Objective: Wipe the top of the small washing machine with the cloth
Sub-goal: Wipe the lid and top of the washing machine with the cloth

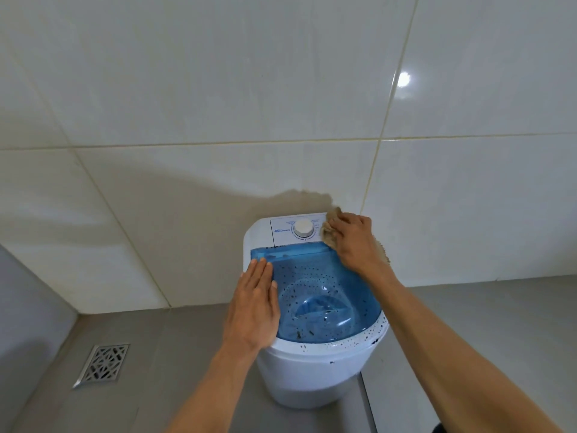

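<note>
Left hand point(254, 303) pressed flat on the blue lid point(324, 295) steadies the small washing machine point(312, 370) while the right hand point(352, 239) grips a tan cloth point(329, 231) against its control panel point(287, 229).

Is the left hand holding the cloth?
No, the left hand lies flat on the blue lid; the right hand grips the cloth.
</note>
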{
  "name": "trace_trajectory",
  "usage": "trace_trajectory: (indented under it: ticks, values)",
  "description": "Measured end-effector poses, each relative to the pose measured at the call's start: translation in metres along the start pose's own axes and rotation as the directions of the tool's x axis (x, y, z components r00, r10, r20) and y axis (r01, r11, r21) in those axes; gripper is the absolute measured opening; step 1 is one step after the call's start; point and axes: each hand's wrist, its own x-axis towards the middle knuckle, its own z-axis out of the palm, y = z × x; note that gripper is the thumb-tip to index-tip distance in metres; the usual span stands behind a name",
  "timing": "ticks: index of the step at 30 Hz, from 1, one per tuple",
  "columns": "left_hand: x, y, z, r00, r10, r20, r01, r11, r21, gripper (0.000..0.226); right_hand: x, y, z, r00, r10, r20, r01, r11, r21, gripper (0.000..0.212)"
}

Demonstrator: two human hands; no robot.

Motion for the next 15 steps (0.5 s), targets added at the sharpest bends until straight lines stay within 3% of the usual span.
trace_trajectory:
  ticks: [2,4,8,15]
  values:
    - [0.000,0.000,-0.001,1.000,-0.001,-0.005,0.001,1.000,-0.013,0.050,-0.007,-0.017,0.005,0.999,0.038,-0.007,-0.038,0.999,0.028,0.028]
    - [0.000,-0.001,-0.001,1.000,-0.001,-0.021,0.000,1.000,-0.031,0.050,-0.016,-0.040,0.013,0.999,-0.027,0.033,0.027,1.000,0.005,0.029]
    - [0.000,0.000,-0.001,1.000,0.000,-0.020,-0.001,0.999,-0.041,0.050,-0.024,-0.060,0.019,0.998,-0.028,-0.049,0.030,0.999,0.025,0.030]
    - [0.000,0.001,-0.001,1.000,-0.006,-0.026,0.005,0.999,-0.054,0.049,-0.018,-0.089,0.018,0.993,-0.115,0.010,0.115,0.993,-0.002,0.024]
